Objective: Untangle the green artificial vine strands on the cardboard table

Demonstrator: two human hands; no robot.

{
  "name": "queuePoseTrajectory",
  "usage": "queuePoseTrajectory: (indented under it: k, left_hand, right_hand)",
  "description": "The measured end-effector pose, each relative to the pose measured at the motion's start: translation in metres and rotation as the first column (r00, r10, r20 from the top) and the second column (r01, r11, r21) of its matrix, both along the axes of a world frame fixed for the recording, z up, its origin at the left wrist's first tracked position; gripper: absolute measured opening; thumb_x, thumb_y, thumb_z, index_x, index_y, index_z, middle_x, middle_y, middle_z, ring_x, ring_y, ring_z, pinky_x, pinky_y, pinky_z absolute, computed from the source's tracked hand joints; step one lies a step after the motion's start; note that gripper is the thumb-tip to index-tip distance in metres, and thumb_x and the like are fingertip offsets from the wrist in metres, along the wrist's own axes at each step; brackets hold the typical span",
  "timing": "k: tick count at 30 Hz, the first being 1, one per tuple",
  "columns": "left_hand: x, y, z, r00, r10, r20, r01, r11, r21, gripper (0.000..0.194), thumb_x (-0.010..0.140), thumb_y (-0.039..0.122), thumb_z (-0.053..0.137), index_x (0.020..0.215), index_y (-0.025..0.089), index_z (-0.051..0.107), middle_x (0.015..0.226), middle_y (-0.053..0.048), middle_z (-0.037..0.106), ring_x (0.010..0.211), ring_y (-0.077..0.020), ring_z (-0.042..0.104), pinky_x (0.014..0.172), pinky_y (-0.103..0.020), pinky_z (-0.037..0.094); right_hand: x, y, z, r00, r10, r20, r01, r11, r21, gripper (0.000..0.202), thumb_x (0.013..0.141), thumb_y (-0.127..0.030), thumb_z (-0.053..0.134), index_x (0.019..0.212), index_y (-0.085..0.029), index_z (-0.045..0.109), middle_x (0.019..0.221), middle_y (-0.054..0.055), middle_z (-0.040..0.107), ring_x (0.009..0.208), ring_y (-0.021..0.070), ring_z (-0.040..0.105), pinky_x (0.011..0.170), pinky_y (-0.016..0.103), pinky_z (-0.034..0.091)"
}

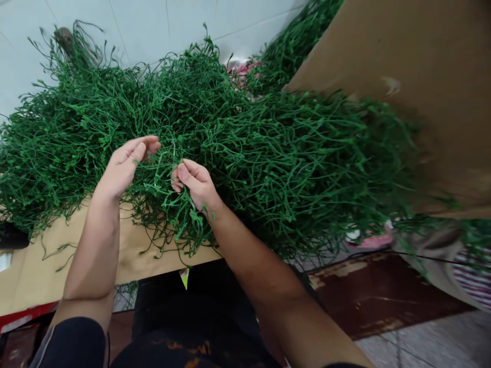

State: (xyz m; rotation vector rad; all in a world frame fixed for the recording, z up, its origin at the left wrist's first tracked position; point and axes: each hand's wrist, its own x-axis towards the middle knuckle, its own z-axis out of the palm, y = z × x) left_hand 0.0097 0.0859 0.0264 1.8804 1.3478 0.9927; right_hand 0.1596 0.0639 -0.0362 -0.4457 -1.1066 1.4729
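A large heap of thin green plant stems (pixel 291 153) with small forked tips spreads before me; they look like plastic sprigs. My left hand (pixel 128 163) hovers over the heap's near side, thumb pressed against its fingers, and a bit of green stem shows at the thumb. To its right, my right hand (pixel 195 183) is closed in a pinch on a thin green stem. More stems hang below that hand, beside the wrist. The two hands are a short way apart, with loose stems between them. What lies inside the left fingers is mostly hidden.
Under the heap is a cardboard-brown tabletop (pixel 153 250) with a few stray stems. A large cardboard sheet (pixel 429 102) stands at the right. White tiled wall (pixel 134 30) runs behind. At lower right are a dark red board (pixel 383 296) and striped cloth (pixel 473 276).
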Motion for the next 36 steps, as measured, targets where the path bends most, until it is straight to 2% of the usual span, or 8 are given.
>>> queuePoseTrajectory:
  k: [4, 9, 15, 20, 25, 28, 31, 36]
  left_hand:
    - [0.005, -0.014, -0.003, 0.975, -0.215, -0.047, 0.203, 0.961, -0.186, 0.050, 0.072, 0.061, 0.056, 0.090, 0.015, 0.063, 0.079, -0.006, 0.064, 0.078, -0.0158, 0.061, 0.073, -0.027, 0.049]
    - [0.004, -0.014, -0.012, 0.969, -0.171, -0.177, 0.145, 0.978, -0.150, 0.034, 0.075, 0.051, 0.056, 0.073, 0.017, 0.058, 0.062, 0.000, 0.056, 0.058, -0.0106, 0.049, 0.057, -0.022, 0.041]
    - [-0.005, -0.007, -0.024, 0.877, 0.109, -0.467, -0.014, 0.979, 0.202, 0.027, 0.084, 0.031, 0.040, 0.070, 0.019, 0.059, 0.062, 0.000, 0.055, 0.059, -0.0122, 0.046, 0.058, -0.024, 0.034]
    - [0.002, 0.010, -0.029, 0.838, 0.243, -0.489, -0.099, 0.948, 0.302, 0.023, 0.085, 0.030, 0.042, 0.072, 0.021, 0.058, 0.063, 0.001, 0.054, 0.063, -0.0136, 0.047, 0.060, -0.026, 0.030]
    - [-0.035, 0.036, -0.025, 0.734, 0.563, -0.380, -0.513, 0.826, 0.233, 0.028, 0.084, 0.025, 0.045, 0.056, 0.020, 0.047, 0.055, 0.002, 0.039, 0.060, -0.0124, 0.036, 0.062, -0.028, 0.026]
    - [-0.048, 0.037, -0.017, 0.785, 0.488, -0.381, -0.451, 0.872, 0.189, 0.030, 0.085, 0.023, 0.041, 0.056, 0.018, 0.049, 0.056, 0.003, 0.040, 0.056, -0.0099, 0.036, 0.061, -0.027, 0.029]
    - [-0.034, 0.030, -0.010, 0.873, 0.319, -0.368, -0.289, 0.948, 0.135, 0.018, 0.081, 0.027, 0.048, 0.078, 0.017, 0.063, 0.060, 0.003, 0.050, 0.057, -0.0100, 0.044, 0.061, -0.026, 0.036]
    - [-0.006, 0.013, -0.001, 0.980, 0.099, -0.174, -0.072, 0.985, 0.154, 0.036, 0.076, 0.028, 0.056, 0.111, 0.016, 0.058, 0.105, -0.005, 0.064, 0.095, -0.0151, 0.058, 0.090, -0.032, 0.044]
  right_hand:
    - [-0.002, 0.002, -0.002, 0.999, 0.039, 0.000, -0.039, 0.999, 0.006, 0.049, 0.065, -0.060, 0.065, 0.060, -0.017, 0.044, 0.051, -0.007, 0.039, 0.044, 0.0022, 0.036, 0.042, 0.019, 0.031]
    - [-0.003, 0.004, -0.004, 0.997, -0.013, 0.071, 0.016, 0.999, -0.040, 0.052, 0.060, -0.064, 0.066, 0.058, -0.017, 0.043, 0.050, -0.007, 0.040, 0.042, 0.0021, 0.036, 0.041, 0.020, 0.030]
    - [-0.006, 0.002, -0.006, 0.992, -0.007, 0.124, 0.006, 1.000, 0.011, 0.054, 0.064, -0.066, 0.062, 0.056, -0.018, 0.039, 0.048, -0.007, 0.036, 0.044, 0.0027, 0.034, 0.043, 0.021, 0.028]
    - [-0.005, -0.001, -0.006, 0.987, -0.003, 0.160, -0.004, 0.999, 0.042, 0.055, 0.067, -0.069, 0.056, 0.055, -0.018, 0.037, 0.050, -0.006, 0.035, 0.045, 0.0032, 0.031, 0.043, 0.022, 0.025]
    - [0.003, -0.013, -0.004, 0.952, 0.097, 0.291, -0.160, 0.966, 0.202, 0.052, 0.074, -0.059, 0.058, 0.054, -0.018, 0.035, 0.051, -0.005, 0.035, 0.048, 0.0041, 0.032, 0.046, 0.023, 0.025]
    - [0.001, -0.011, -0.001, 0.990, -0.002, 0.141, -0.018, 0.990, 0.140, 0.050, 0.075, -0.060, 0.056, 0.057, -0.019, 0.035, 0.052, -0.005, 0.036, 0.046, 0.0042, 0.033, 0.045, 0.022, 0.027]
    - [-0.003, -0.004, 0.001, 0.996, -0.093, 0.007, 0.092, 0.994, 0.058, 0.049, 0.072, -0.061, 0.059, 0.059, -0.019, 0.038, 0.052, -0.006, 0.036, 0.046, 0.0038, 0.034, 0.043, 0.021, 0.030]
    - [-0.002, -0.002, -0.002, 0.995, -0.094, 0.013, 0.094, 0.995, 0.025, 0.048, 0.070, -0.060, 0.062, 0.058, -0.017, 0.044, 0.050, -0.006, 0.039, 0.044, 0.0027, 0.038, 0.043, 0.019, 0.031]
